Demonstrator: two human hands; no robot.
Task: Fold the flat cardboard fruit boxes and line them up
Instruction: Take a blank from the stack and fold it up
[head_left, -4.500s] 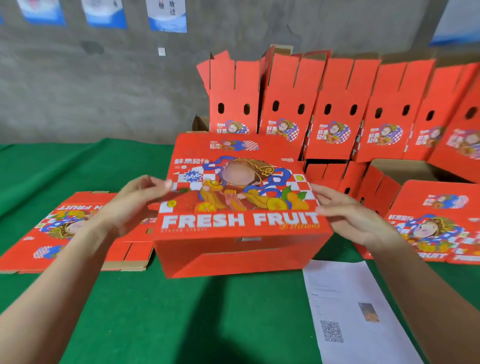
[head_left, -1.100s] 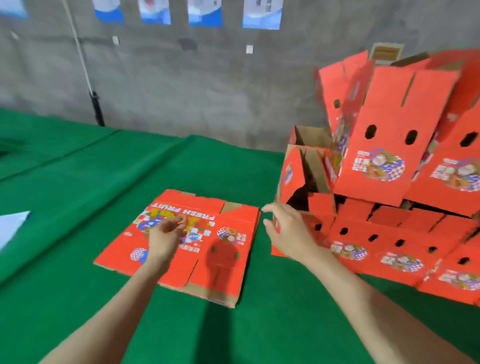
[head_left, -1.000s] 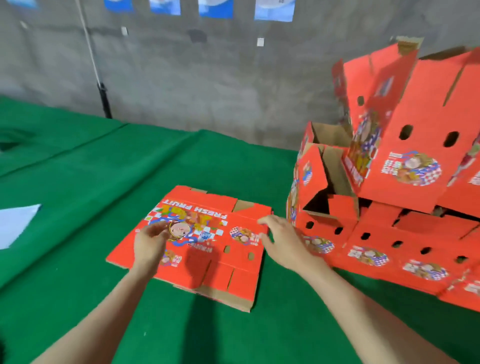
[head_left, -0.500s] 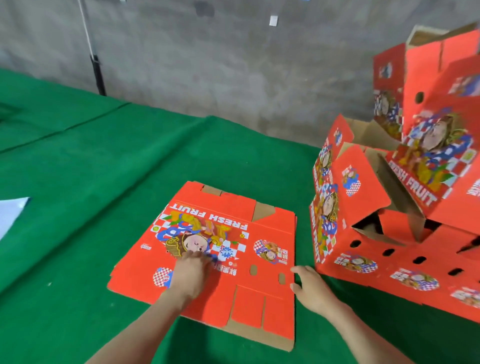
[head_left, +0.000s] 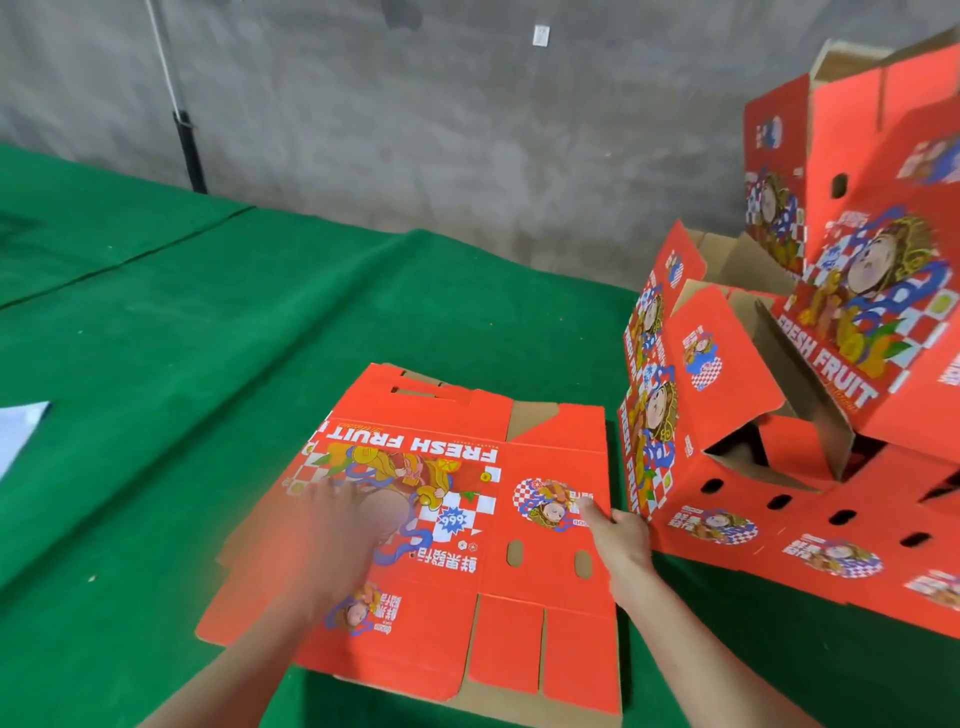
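A flat red "FRESH FRUIT" cardboard box (head_left: 545, 457) lies printed side up on the green table (head_left: 208, 338), on top of another flat one. My left hand (head_left: 343, 525), blurred by motion, lies on its printed left panel with the fingers spread. My right hand (head_left: 623, 535) is at the box's right edge, with the thumb on top of the cardboard and the fingers at the edge. Folded red boxes (head_left: 727, 374) are stacked at the right, some with open flaps.
A grey concrete wall runs behind the table, with a black pole (head_left: 182, 119) against it at the left. A white paper's (head_left: 21, 431) corner shows at the far left edge. Green cloth stretches to the left of the flat box.
The view turned left from the folded box to the flat ones. My left hand slid across the top flat box, and my right hand moved onto its right edge.
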